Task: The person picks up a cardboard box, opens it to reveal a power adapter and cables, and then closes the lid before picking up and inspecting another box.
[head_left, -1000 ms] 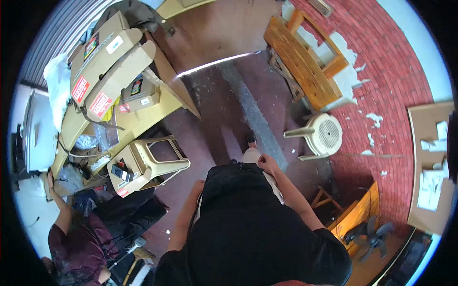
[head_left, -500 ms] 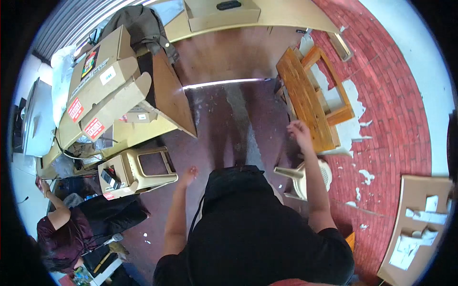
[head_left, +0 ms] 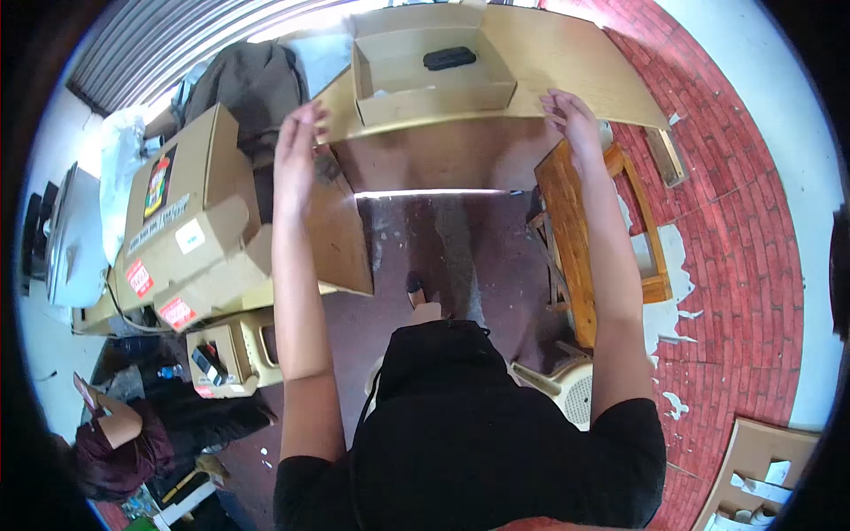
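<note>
An open, shallow cardboard box [head_left: 434, 104] sits on the wooden tabletop [head_left: 567, 53] ahead of me. Inside it lies a small black object [head_left: 449, 58] whose kind I cannot make out. To the left of the box, my left hand [head_left: 299, 150] is raised in front of a dark jacket [head_left: 252, 84], fingers loosely stretched and holding nothing. On the other side, my right hand [head_left: 572, 124] reaches over the table's front edge, above a wooden chair [head_left: 567, 230]. Its fingers are slightly bent and apart, and it is empty. Both hands appear apart from the box.
At left, a large cardboard box [head_left: 190, 186] stands on a side table. A plastic stool [head_left: 258, 350] bears a smaller box [head_left: 221, 354]. Another person [head_left: 133, 438] sits at lower left. Behind my right arm stands a plastic chair [head_left: 571, 394], near a red brick-patterned wall [head_left: 735, 239].
Both my hands have risen and moved forward from waist level to either side of the open box. My view has shifted toward the table, and a foot now shows below me.
</note>
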A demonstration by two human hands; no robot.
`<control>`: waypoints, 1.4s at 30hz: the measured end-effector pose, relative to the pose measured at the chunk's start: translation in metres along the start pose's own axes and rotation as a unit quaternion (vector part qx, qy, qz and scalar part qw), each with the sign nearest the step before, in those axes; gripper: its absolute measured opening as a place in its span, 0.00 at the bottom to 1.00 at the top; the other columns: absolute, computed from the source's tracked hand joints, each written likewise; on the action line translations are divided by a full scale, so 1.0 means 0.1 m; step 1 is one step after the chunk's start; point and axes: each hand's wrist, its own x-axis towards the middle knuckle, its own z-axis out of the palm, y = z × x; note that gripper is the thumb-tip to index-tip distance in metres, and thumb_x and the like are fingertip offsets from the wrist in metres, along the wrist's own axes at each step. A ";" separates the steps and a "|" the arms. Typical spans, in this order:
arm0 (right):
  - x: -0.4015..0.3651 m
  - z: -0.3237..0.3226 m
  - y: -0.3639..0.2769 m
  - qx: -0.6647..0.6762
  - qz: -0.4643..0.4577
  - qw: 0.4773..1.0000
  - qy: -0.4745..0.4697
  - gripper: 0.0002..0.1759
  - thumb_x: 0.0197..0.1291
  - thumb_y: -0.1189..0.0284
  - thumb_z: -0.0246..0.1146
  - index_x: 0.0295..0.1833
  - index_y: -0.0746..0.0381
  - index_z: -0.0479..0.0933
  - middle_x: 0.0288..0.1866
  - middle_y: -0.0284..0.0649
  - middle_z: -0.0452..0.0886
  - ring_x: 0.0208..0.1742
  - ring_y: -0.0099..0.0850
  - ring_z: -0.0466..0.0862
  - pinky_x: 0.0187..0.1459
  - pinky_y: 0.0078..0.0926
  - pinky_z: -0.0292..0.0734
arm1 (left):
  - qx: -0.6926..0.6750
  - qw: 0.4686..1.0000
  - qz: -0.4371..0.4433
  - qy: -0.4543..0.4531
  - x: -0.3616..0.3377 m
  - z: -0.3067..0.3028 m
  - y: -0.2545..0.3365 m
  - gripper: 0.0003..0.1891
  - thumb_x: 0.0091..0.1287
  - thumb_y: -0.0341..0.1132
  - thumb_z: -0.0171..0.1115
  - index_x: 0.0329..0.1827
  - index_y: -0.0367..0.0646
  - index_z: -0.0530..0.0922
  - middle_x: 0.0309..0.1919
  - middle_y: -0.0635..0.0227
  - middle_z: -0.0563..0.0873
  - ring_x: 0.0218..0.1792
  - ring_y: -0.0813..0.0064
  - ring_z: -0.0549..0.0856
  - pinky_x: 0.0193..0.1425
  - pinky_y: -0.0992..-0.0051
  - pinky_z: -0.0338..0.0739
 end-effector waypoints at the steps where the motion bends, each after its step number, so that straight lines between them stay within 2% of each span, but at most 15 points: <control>1: 0.20 0.09 -0.01 -0.012 0.001 1.000 -0.010 0.16 0.75 0.64 0.53 0.59 0.58 0.79 0.55 0.32 0.84 0.54 0.23 0.80 0.55 0.27 0.74 | -0.024 1.000 0.009 0.014 0.23 0.03 0.04 0.23 0.80 0.48 0.46 0.69 0.42 0.71 0.59 0.66 0.82 0.56 0.74 0.78 0.62 0.70 0.70; 5: 0.87 0.42 -0.06 0.013 0.038 0.999 -0.012 0.19 0.75 0.64 0.51 0.65 0.60 0.74 0.59 0.37 0.82 0.58 0.27 0.78 0.59 0.30 0.72 | -0.085 0.993 -0.044 0.073 1.14 0.03 -0.08 0.26 0.80 0.50 0.45 0.71 0.40 0.68 0.62 0.63 0.80 0.60 0.70 0.77 0.66 0.67 0.67; 11: 1.69 0.67 0.04 0.063 0.110 0.991 -0.045 0.22 0.76 0.64 0.46 0.69 0.61 0.68 0.60 0.42 0.82 0.58 0.33 0.79 0.60 0.38 0.71 | -0.171 0.970 -0.130 0.113 2.27 0.13 -0.57 0.35 0.80 0.53 0.42 0.78 0.34 0.52 0.64 0.47 0.77 0.61 0.59 0.78 0.65 0.60 0.69; 12: 1.78 0.73 0.05 0.062 0.113 0.991 -0.046 0.22 0.76 0.64 0.46 0.69 0.61 0.68 0.60 0.42 0.82 0.58 0.33 0.79 0.60 0.38 0.71 | -0.156 0.975 -0.137 0.086 2.38 0.13 -0.62 0.37 0.80 0.54 0.38 0.80 0.34 0.47 0.64 0.44 0.77 0.59 0.56 0.80 0.64 0.57 0.71; 15: 2.01 0.90 0.05 0.054 0.152 0.985 -0.064 0.25 0.77 0.60 0.43 0.72 0.59 0.65 0.62 0.45 0.81 0.60 0.35 0.79 0.60 0.39 0.70 | -0.155 0.965 -0.201 0.058 2.70 0.18 -0.76 0.37 0.80 0.56 0.35 0.80 0.35 0.47 0.64 0.45 0.77 0.58 0.56 0.80 0.63 0.58 0.71; 16: 2.09 0.94 0.04 0.043 0.166 0.983 -0.065 0.25 0.77 0.58 0.42 0.73 0.56 0.65 0.60 0.45 0.81 0.59 0.34 0.79 0.59 0.39 0.69 | -0.131 0.962 -0.228 0.067 2.81 0.21 -0.80 0.35 0.80 0.59 0.33 0.78 0.41 0.55 0.55 0.49 0.83 0.50 0.59 0.81 0.53 0.62 0.73; 17: 2.15 0.98 0.03 0.032 0.182 0.981 -0.065 0.26 0.78 0.55 0.41 0.74 0.54 0.64 0.59 0.45 0.82 0.57 0.34 0.79 0.59 0.40 0.69 | -0.133 0.962 -0.227 0.070 2.90 0.23 -0.85 0.35 0.80 0.59 0.33 0.78 0.41 0.55 0.55 0.49 0.83 0.50 0.59 0.81 0.53 0.62 0.73; 20: 2.54 1.01 0.27 0.060 0.193 0.975 -0.093 0.27 0.78 0.51 0.39 0.74 0.48 0.66 0.54 0.40 0.82 0.51 0.31 0.79 0.59 0.42 0.67 | -0.147 0.944 -0.292 -0.033 3.08 0.26 -0.99 0.33 0.79 0.62 0.29 0.81 0.58 0.54 0.63 0.50 0.77 0.47 0.63 0.78 0.50 0.63 0.68; 23: 2.66 1.03 0.29 0.110 0.162 0.970 -0.147 0.27 0.77 0.49 0.42 0.72 0.47 0.68 0.52 0.37 0.81 0.48 0.29 0.78 0.56 0.42 0.68 | -0.182 0.940 -0.279 -0.074 2.99 0.41 -0.80 0.33 0.78 0.63 0.31 0.82 0.61 0.55 0.64 0.53 0.75 0.51 0.64 0.76 0.56 0.63 0.66; 27: 2.57 1.06 0.18 0.105 0.172 0.969 -0.141 0.25 0.75 0.48 0.47 0.69 0.47 0.72 0.53 0.34 0.82 0.48 0.27 0.77 0.53 0.40 0.70 | -0.180 0.951 -0.218 -0.123 2.97 0.43 -0.76 0.35 0.77 0.65 0.34 0.83 0.64 0.50 0.64 0.56 0.75 0.54 0.66 0.75 0.63 0.62 0.64; 30: 2.56 1.07 0.15 0.102 0.134 0.975 -0.143 0.23 0.72 0.52 0.56 0.67 0.49 0.74 0.53 0.32 0.82 0.49 0.26 0.77 0.51 0.37 0.71 | -0.129 0.964 -0.195 -0.128 2.90 0.49 -0.65 0.35 0.77 0.62 0.44 0.82 0.60 0.53 0.66 0.56 0.74 0.59 0.65 0.75 0.68 0.63 0.64; 32: 2.62 1.04 0.21 0.083 0.078 0.986 -0.123 0.23 0.69 0.57 0.63 0.66 0.51 0.75 0.55 0.32 0.82 0.51 0.27 0.77 0.53 0.36 0.71 | -0.180 0.970 -0.154 -0.049 2.84 0.58 -0.61 0.35 0.75 0.56 0.55 0.81 0.55 0.57 0.69 0.54 0.72 0.64 0.64 0.74 0.69 0.66 0.65; 36: 2.58 1.01 0.11 0.102 0.070 0.982 -0.140 0.23 0.67 0.62 0.65 0.66 0.54 0.74 0.59 0.33 0.81 0.55 0.28 0.78 0.55 0.37 0.71 | -0.186 0.976 -0.105 -0.038 2.77 0.58 -0.64 0.35 0.73 0.52 0.61 0.78 0.49 0.61 0.69 0.56 0.73 0.67 0.65 0.73 0.68 0.70 0.67; 38: 2.51 0.99 0.07 0.123 0.062 0.979 -0.150 0.24 0.68 0.67 0.64 0.68 0.55 0.73 0.61 0.33 0.81 0.58 0.27 0.77 0.58 0.40 0.70 | -0.151 0.981 -0.060 -0.106 2.78 0.49 -0.68 0.36 0.72 0.47 0.63 0.79 0.49 0.59 0.69 0.60 0.74 0.69 0.66 0.71 0.71 0.68 0.64; 42: 2.45 0.88 0.03 0.123 0.044 0.972 -0.195 0.26 0.68 0.74 0.62 0.71 0.57 0.71 0.62 0.33 0.80 0.62 0.27 0.76 0.60 0.40 0.70 | -0.164 0.975 -0.060 -0.134 2.66 0.37 -0.54 0.35 0.70 0.38 0.63 0.79 0.49 0.59 0.68 0.64 0.75 0.71 0.68 0.69 0.75 0.67 0.58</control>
